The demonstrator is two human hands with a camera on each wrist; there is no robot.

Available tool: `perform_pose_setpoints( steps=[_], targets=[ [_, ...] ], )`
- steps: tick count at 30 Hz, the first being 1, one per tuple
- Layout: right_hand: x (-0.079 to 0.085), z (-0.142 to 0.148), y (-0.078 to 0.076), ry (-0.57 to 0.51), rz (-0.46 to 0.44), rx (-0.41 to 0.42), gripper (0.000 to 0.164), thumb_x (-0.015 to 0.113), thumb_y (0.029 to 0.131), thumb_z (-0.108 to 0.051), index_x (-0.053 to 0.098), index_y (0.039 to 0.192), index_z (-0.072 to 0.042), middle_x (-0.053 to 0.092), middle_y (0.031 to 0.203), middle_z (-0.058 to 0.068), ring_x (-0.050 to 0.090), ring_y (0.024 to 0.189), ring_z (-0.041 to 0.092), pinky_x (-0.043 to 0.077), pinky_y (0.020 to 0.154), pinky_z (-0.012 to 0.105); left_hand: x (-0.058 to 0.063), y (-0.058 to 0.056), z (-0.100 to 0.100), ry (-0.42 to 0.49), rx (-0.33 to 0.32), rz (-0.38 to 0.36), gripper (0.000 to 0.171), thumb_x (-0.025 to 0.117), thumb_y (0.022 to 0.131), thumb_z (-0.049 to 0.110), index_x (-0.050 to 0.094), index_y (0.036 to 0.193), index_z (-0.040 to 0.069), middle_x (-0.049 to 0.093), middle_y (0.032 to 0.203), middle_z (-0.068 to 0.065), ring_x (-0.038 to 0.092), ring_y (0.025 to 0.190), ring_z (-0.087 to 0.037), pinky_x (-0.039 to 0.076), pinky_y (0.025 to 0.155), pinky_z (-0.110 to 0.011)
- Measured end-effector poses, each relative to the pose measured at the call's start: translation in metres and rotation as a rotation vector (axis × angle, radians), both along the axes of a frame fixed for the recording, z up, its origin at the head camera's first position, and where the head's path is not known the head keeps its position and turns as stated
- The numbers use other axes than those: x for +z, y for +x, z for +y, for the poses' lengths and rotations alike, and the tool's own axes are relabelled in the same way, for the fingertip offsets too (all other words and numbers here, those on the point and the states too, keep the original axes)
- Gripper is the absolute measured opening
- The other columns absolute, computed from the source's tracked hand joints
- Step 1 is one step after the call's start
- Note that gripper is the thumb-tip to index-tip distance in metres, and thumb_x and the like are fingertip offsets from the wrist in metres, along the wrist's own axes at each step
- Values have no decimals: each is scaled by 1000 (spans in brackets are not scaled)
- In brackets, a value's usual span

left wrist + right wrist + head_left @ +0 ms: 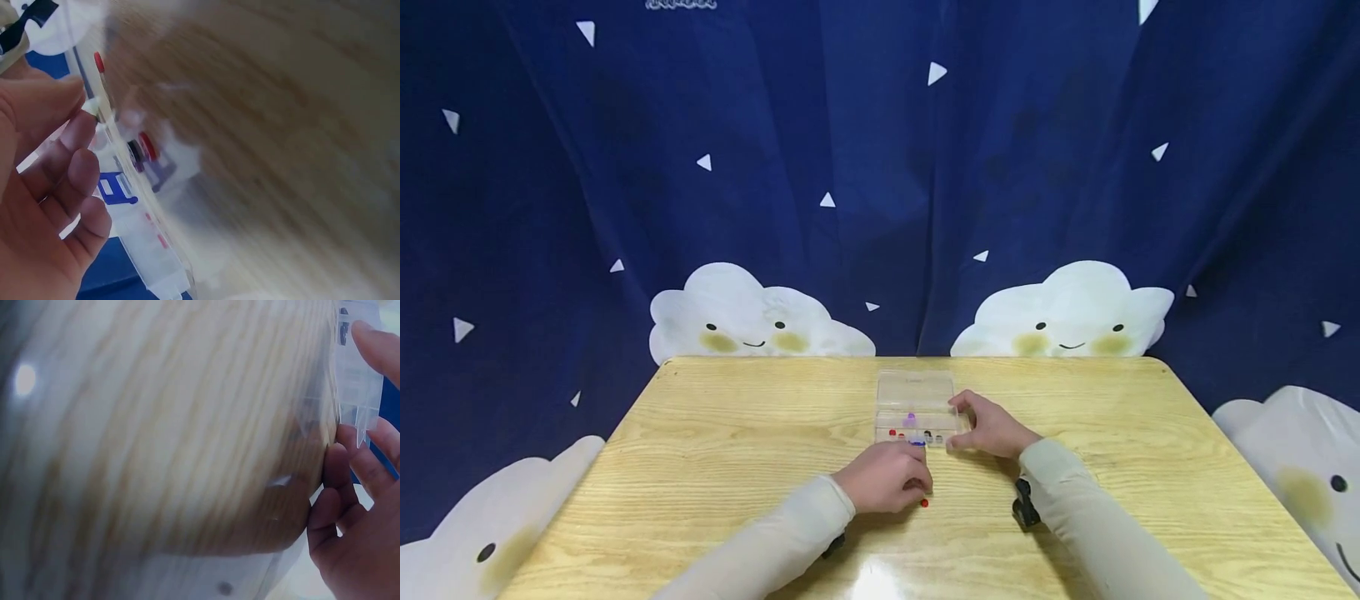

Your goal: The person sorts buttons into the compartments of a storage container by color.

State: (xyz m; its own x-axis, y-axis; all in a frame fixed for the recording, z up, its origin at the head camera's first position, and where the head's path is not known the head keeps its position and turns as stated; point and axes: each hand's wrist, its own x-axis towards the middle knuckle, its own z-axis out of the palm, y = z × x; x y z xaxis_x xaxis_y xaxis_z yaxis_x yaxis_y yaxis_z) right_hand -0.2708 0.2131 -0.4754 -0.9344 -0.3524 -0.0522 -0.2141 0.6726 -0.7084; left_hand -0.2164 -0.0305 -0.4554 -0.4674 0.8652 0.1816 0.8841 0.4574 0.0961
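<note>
A clear plastic compartment box [916,388] lies with its lid open on the table. My right hand [992,427] grips the box's right side, thumb at the near corner and fingers at the far part. In front of the box is my left hand [887,477], its thumb and index finger pinching a small pale piece [91,107] whose kind is unclear; the other fingers are loosely bent. A small red piece [925,503] rests on the table right by the left fingertips. A blue piece [917,443] shows at the box's front edge, partly behind the left hand.
Inside the box are small red pieces [892,432], a purple piece [912,416] and dark and pale pieces [928,435]. The wooden table [760,417] ends at a dark blue curtain [880,167] with white clouds. A black wrist strap [1026,503] sits on the right sleeve.
</note>
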Motion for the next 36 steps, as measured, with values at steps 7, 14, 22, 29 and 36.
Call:
perform_pose_setpoints(
  steps=[7, 14, 22, 29, 36],
  targets=[
    [-3, 1, 0, 3, 13, -1, 64, 86, 76, -24, 53, 127, -6, 60, 117, 15, 53, 85, 17, 44, 81, 33, -11, 2, 2, -70, -14, 16, 4, 73, 88, 33, 77, 88, 33, 65, 86, 18, 57, 77, 5, 46, 71, -11],
    [0, 0, -1, -2, 0, -10, 63, 86, 76, -23, 53, 127, -6, 60, 118, 16, 54, 87, 18, 45, 81, 33, -10, 3, 1, -64, -8, 1, 7, 75, 88, 24, 78, 88, 30, 69, 88, 16, 61, 80, 3, 49, 75, -12],
    [-2, 2, -2, 5, 3, -2, 65, 86, 75, -24, 53, 127, -6, 60, 116, 14, 53, 85, 17, 44, 79, 32, -5, 5, 5, -82, 21, -23, 6, 77, 86, 23, 78, 85, 28, 69, 85, 16, 61, 78, 3, 47, 73, -11],
    [1, 3, 0, -8, -2, -5, 65, 85, 77, -22, 51, 129, -4, 58, 116, 16, 48, 81, 18, 41, 74, 32, -1, 2, 7, -95, 32, -29, 6, 79, 81, 22, 76, 80, 27, 67, 80, 16, 56, 76, 2, 44, 71, -11],
    [-1, 4, 0, 3, 4, 10, 66, 85, 77, -26, 52, 130, -5, 58, 122, 18, 48, 85, 19, 41, 77, 33, -1, 6, 6, -113, 0, 17, 7, 76, 87, 22, 79, 84, 29, 69, 84, 17, 63, 82, 1, 50, 100, -21]
  ],
)
